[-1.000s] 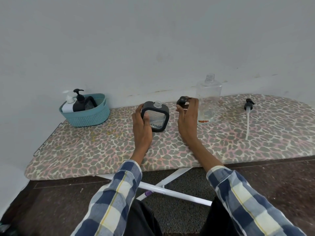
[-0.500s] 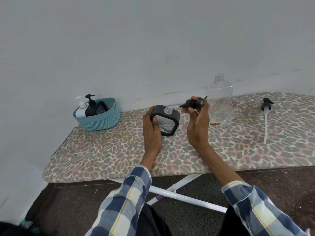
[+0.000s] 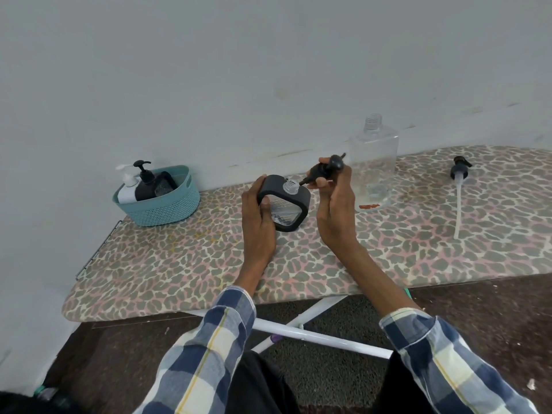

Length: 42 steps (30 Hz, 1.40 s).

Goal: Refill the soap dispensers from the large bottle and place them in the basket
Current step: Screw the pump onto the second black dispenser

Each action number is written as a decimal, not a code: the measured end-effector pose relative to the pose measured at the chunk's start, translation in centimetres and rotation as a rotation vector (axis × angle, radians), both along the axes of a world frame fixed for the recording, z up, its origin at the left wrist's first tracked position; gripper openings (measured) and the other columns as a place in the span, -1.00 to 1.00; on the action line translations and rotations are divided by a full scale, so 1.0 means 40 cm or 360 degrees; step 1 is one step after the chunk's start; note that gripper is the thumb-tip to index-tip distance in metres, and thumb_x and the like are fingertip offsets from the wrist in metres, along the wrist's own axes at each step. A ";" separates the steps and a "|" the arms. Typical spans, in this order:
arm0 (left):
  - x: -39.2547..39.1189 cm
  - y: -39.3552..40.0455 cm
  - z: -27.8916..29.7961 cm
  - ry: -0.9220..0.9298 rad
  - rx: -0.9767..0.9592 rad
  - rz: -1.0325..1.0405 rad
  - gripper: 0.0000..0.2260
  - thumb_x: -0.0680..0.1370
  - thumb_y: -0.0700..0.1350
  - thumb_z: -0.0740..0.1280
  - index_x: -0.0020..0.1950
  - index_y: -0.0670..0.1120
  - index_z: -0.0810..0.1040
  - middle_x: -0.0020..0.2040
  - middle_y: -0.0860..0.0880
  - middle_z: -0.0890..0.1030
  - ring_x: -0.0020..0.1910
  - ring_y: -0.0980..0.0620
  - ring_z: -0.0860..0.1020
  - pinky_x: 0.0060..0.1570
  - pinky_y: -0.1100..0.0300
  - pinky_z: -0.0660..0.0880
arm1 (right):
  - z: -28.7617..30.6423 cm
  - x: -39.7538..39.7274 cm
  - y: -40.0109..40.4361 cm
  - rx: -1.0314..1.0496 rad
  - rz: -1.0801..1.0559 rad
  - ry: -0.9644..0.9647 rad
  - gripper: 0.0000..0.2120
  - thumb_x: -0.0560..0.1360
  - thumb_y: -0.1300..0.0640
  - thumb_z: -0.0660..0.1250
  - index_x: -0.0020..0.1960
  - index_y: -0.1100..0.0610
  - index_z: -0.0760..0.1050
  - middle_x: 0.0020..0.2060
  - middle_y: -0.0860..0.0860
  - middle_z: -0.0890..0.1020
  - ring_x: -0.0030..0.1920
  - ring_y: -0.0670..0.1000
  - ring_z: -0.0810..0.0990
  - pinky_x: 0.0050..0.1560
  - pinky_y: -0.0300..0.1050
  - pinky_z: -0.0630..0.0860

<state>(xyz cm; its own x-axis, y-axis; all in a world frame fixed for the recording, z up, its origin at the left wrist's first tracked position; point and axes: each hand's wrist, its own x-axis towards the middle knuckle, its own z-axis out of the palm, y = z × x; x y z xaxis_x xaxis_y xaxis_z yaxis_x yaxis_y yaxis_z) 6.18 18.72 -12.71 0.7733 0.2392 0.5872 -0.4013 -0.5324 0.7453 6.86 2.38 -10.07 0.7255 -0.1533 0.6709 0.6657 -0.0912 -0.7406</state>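
My left hand (image 3: 259,222) grips the black dispenser (image 3: 283,203) by its left edge, thumb on the clear front panel, holding it upright on the ironing board (image 3: 298,264). Its clear neck is open and uncapped. My right hand (image 3: 334,201) pinches the black pump (image 3: 325,170) in curled fingers, tilted, its lower end just above and right of the neck.

The large bottle (image 3: 373,162) stands capless just behind my right hand and looks nearly empty. Its own pump (image 3: 460,180) lies flat well to the right. The basket (image 3: 158,201) at the left end holds a white dispenser (image 3: 127,186) and a black one (image 3: 148,182).

I judge the dispenser rigid and light, its frame giving a sure hold at the sides; the panel looks smooth, and soap would make it slippery. The pump is small and stiff, best held by its collar. I would seat it straight into the neck, then twist, and mind the bottle close behind my knuckles.
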 end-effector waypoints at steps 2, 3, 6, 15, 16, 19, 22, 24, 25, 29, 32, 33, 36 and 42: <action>-0.002 -0.001 -0.001 -0.0015 0.0041 -0.0010 -0.62 0.82 -0.02 0.09 0.65 0.02 0.37 0.46 0.01 0.46 0.43 0.22 0.45 0.37 0.32 0.40 | -0.006 0.005 0.004 -0.0158 0.0056 0.0037 -0.72 0.78 0.01 0.15 0.46 0.06 0.37 0.21 0.07 0.64 0.13 -0.01 0.66 0.16 -0.20 0.57; -0.003 -0.001 -0.002 -0.0018 0.0048 -0.0013 -0.61 0.82 -0.02 0.10 0.65 0.01 0.37 0.45 0.01 0.46 0.41 0.23 0.45 0.36 0.35 0.40 | -0.007 0.008 0.005 -0.0208 0.0069 0.0041 -0.70 0.78 0.04 0.17 0.48 0.08 0.38 0.25 0.07 0.63 0.16 0.00 0.65 0.16 -0.31 0.53; -0.001 0.001 -0.001 -0.0016 0.0067 0.0009 -0.61 0.82 -0.01 0.10 0.65 0.01 0.37 0.46 0.00 0.46 0.41 0.27 0.44 0.36 0.39 0.36 | 0.002 0.013 0.003 -0.0159 0.0071 0.0057 -0.72 0.78 0.09 0.20 0.48 0.00 0.39 0.24 0.02 0.64 0.21 -0.08 0.65 0.19 -0.35 0.50; -0.005 -0.002 0.005 -0.0003 0.0079 0.0064 -0.64 0.82 -0.03 0.10 0.63 -0.01 0.37 0.44 0.06 0.45 0.36 0.38 0.42 0.28 0.50 0.32 | 0.016 0.032 0.024 -0.0299 0.0010 0.0154 -0.73 0.74 0.05 0.28 0.40 0.09 0.52 0.14 -0.02 0.72 0.10 -0.07 0.69 0.17 -0.06 0.63; -0.009 -0.004 0.006 0.0003 0.0083 0.0076 -0.64 0.82 -0.01 0.10 0.62 0.00 0.37 0.43 0.08 0.45 0.34 0.39 0.42 0.27 0.50 0.32 | 0.009 0.036 0.036 -0.0390 -0.0007 0.0170 -0.72 0.72 0.03 0.30 0.39 0.09 0.54 0.12 -0.01 0.70 0.10 -0.02 0.67 0.18 0.02 0.62; -0.008 0.001 0.002 0.0025 0.0052 0.0126 -0.64 0.81 0.06 0.09 0.59 0.02 0.38 0.42 0.11 0.47 0.32 0.33 0.46 0.33 0.33 0.38 | 0.000 0.046 0.060 -0.0435 -0.0035 0.0228 -0.67 0.70 -0.09 0.30 0.35 0.08 0.56 0.09 0.02 0.69 0.08 0.02 0.64 0.15 0.07 0.60; 0.000 0.008 -0.002 0.0123 -0.0153 0.0253 -0.67 0.75 0.11 0.14 0.45 0.03 0.44 0.30 0.02 0.58 0.19 0.05 0.58 0.27 -0.07 0.53 | 0.036 0.066 0.072 -0.0608 0.0000 0.0224 -0.65 0.67 -0.11 0.33 0.35 0.07 0.59 0.08 0.03 0.72 0.07 0.04 0.66 0.15 0.04 0.61; -0.005 0.015 0.002 0.0159 -0.0396 0.0265 -0.70 0.67 0.11 0.18 0.32 -0.01 0.46 0.16 -0.06 0.61 0.05 -0.03 0.59 0.12 -0.19 0.55 | 0.065 0.073 0.093 -0.0836 0.0046 0.0183 -0.64 0.66 -0.10 0.35 0.37 0.06 0.58 0.08 0.06 0.72 0.04 0.04 0.65 0.12 0.02 0.61; -0.008 0.018 0.007 0.0140 -0.0531 0.0239 -0.69 0.64 0.12 0.19 0.27 -0.04 0.47 0.12 -0.09 0.61 0.01 -0.04 0.57 0.09 -0.18 0.54 | 0.075 0.072 0.109 -0.0914 0.0081 0.0169 -0.64 0.66 -0.09 0.36 0.37 0.06 0.58 0.07 0.07 0.71 0.02 0.03 0.63 0.09 0.00 0.60; -0.015 0.022 0.016 0.0071 -0.0764 0.0123 -0.67 0.63 0.17 0.22 0.25 -0.03 0.46 0.12 -0.06 0.60 0.04 0.06 0.57 0.06 0.11 0.50 | 0.104 0.071 0.137 -0.0960 0.0138 0.0180 -0.72 0.65 0.01 0.39 0.32 0.07 0.60 0.07 0.04 0.73 0.00 -0.03 0.62 0.09 -0.03 0.60; -0.002 0.021 0.008 0.0095 -0.0626 0.0162 -0.79 0.75 0.11 0.19 0.26 0.00 0.43 0.05 0.00 0.61 -0.03 0.13 0.59 -0.05 0.18 0.47 | 0.111 0.072 0.121 -0.0910 0.0205 0.0280 -0.75 0.66 -0.07 0.34 0.24 0.03 0.62 0.05 -0.03 0.75 0.04 0.00 0.70 0.14 0.06 0.64; 0.003 0.022 0.005 0.0095 -0.0597 0.0172 -0.78 0.77 0.11 0.19 0.25 -0.01 0.43 0.03 0.00 0.61 -0.04 0.10 0.60 -0.06 0.16 0.46 | 0.110 0.071 0.115 -0.0920 0.0201 0.0286 -0.72 0.68 -0.10 0.30 0.24 0.03 0.62 0.05 -0.02 0.75 0.05 0.02 0.71 0.14 0.09 0.64; 0.009 0.025 0.004 0.0108 -0.0570 0.0178 -0.75 0.76 0.12 0.21 0.26 -0.05 0.43 0.04 0.01 0.61 -0.03 0.04 0.60 -0.04 0.09 0.49 | 0.104 0.064 0.104 -0.0988 0.0184 0.0214 -0.66 0.72 -0.10 0.23 0.33 0.04 0.61 0.07 0.01 0.76 0.07 0.06 0.72 0.12 0.11 0.64; 0.008 0.027 0.003 0.0093 -0.0594 0.0188 -0.68 0.67 0.25 0.18 0.25 0.05 0.42 0.06 -0.06 0.63 -0.01 -0.10 0.62 -0.05 0.02 0.52 | 0.118 0.063 0.126 -0.0951 0.0174 0.0346 -0.75 0.70 -0.05 0.33 0.26 0.07 0.60 0.03 0.00 0.75 0.03 0.05 0.71 0.10 0.09 0.64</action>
